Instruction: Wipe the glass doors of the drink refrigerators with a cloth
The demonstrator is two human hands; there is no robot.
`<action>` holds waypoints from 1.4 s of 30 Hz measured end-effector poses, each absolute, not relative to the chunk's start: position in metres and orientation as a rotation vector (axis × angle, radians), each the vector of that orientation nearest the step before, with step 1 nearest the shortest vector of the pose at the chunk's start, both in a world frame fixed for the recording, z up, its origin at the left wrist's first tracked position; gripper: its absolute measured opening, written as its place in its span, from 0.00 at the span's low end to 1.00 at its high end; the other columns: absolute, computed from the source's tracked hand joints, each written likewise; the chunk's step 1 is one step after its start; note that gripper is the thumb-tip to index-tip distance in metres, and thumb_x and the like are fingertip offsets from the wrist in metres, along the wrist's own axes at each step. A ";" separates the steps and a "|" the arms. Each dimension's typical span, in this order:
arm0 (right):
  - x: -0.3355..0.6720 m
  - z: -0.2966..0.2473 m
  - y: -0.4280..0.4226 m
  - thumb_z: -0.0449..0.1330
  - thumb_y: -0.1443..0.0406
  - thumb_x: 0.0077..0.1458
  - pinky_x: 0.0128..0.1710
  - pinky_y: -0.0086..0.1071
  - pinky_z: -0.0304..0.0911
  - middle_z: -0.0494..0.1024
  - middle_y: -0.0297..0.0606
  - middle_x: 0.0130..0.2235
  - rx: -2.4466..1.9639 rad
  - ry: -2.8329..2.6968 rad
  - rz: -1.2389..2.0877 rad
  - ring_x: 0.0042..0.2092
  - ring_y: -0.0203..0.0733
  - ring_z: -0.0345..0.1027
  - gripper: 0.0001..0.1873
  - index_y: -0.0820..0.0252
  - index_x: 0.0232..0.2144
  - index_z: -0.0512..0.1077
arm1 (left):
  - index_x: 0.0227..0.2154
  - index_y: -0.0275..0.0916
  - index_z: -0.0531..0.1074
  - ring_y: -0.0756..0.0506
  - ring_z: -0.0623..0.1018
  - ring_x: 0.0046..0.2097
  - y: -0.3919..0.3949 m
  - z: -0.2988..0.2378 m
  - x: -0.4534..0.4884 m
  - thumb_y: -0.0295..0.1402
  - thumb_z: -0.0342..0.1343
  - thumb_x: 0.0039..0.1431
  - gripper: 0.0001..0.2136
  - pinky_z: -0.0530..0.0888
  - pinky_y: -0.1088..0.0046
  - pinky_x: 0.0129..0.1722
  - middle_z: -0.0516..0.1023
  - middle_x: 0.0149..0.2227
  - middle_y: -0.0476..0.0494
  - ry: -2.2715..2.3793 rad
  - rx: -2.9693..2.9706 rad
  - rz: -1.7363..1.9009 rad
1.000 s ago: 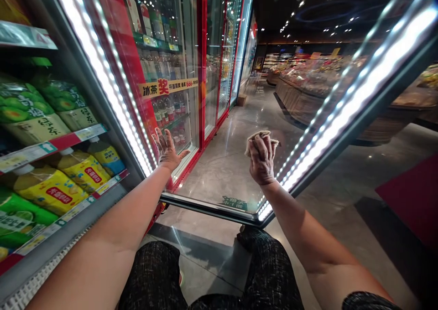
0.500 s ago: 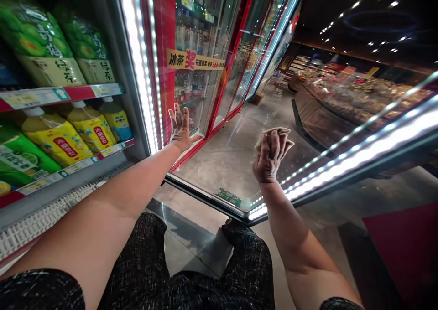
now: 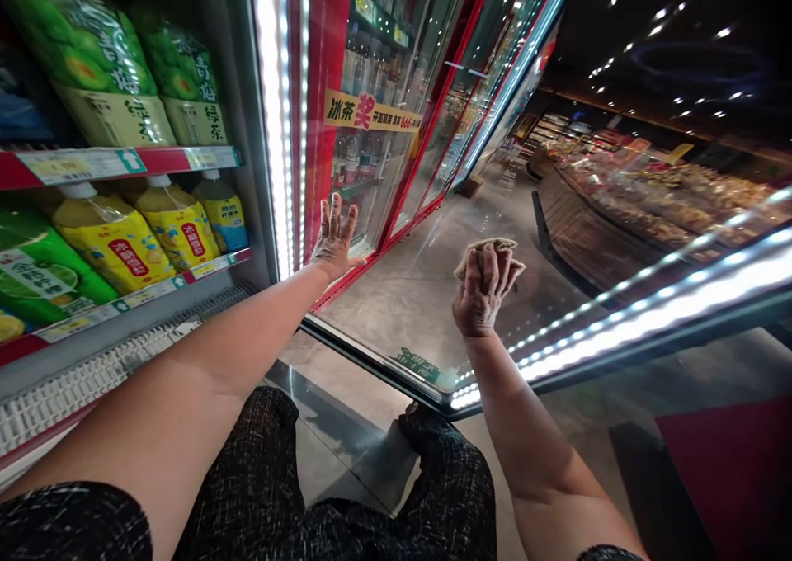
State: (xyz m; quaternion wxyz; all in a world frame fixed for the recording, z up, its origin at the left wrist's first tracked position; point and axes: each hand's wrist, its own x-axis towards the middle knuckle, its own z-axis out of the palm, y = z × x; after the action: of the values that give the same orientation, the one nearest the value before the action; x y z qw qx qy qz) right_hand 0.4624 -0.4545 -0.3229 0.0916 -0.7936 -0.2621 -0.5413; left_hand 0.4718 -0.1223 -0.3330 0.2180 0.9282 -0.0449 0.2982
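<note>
An open glass cooler door (image 3: 408, 297) swings out in front of me, with lit LED strips along its edges. My left hand (image 3: 334, 239) lies flat and spread on the glass near the hinge side. My right hand (image 3: 483, 290) presses a crumpled beige cloth (image 3: 492, 252) against the glass further right, fingers curled over it. Both arms reach forward above my knees in dark speckled trousers.
Cooler shelves on the left hold yellow drink bottles (image 3: 111, 243) and green drink bottles (image 3: 74, 66) behind price strips. More red-framed cooler doors (image 3: 433, 107) run down the aisle. A produce stand (image 3: 619, 206) lies at right, and a red mat (image 3: 730, 462) covers the floor.
The view has swung left and downward, so the door and shelves sit differently in frame. My left hand stays flat on the glass; my right hand with the cloth has shifted slightly on the door.
</note>
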 end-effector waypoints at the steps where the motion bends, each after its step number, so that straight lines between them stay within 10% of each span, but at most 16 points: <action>1: 0.463 -0.324 -0.449 0.50 0.72 0.65 0.71 0.67 0.39 0.65 0.52 0.69 -2.375 -0.827 -1.592 0.76 0.58 0.41 0.32 0.52 0.70 0.61 | 0.74 0.35 0.45 0.31 0.25 0.74 -0.123 -0.333 0.472 0.47 0.74 0.45 0.59 0.39 0.47 0.74 0.32 0.76 0.30 -0.125 2.571 0.823; 25: 0.472 -0.325 -0.381 0.49 0.73 0.66 0.73 0.58 0.44 0.68 0.47 0.68 -2.509 -1.092 -1.346 0.75 0.52 0.47 0.32 0.51 0.70 0.61 | 0.73 0.50 0.53 0.29 0.44 0.76 -0.073 -0.329 0.468 0.26 0.61 0.56 0.42 0.52 0.41 0.71 0.40 0.77 0.39 -0.361 2.699 0.859; 35: 0.479 -0.326 -0.340 0.48 0.71 0.68 0.74 0.55 0.41 0.66 0.44 0.69 -2.522 -1.196 -1.225 0.75 0.49 0.46 0.31 0.51 0.70 0.60 | 0.71 0.61 0.54 0.27 0.31 0.75 -0.049 -0.336 0.485 0.22 0.58 0.55 0.43 0.51 0.37 0.70 0.22 0.77 0.50 -0.442 2.676 0.916; 42: 0.483 -0.309 -0.333 0.47 0.71 0.69 0.74 0.55 0.41 0.65 0.42 0.70 -2.507 -1.200 -1.243 0.75 0.48 0.45 0.30 0.51 0.71 0.59 | 0.73 0.55 0.50 0.30 0.37 0.76 -0.025 -0.323 0.481 0.25 0.60 0.55 0.44 0.52 0.42 0.72 0.32 0.78 0.45 -0.555 2.808 0.892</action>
State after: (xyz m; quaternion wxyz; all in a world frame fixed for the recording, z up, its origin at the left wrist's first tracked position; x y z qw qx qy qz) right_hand 0.4829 -0.3334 -0.3092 0.0485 -0.8225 -0.3936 -0.4078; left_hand 0.4805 -0.0250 -0.3227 0.0718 0.9342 -0.1845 0.2967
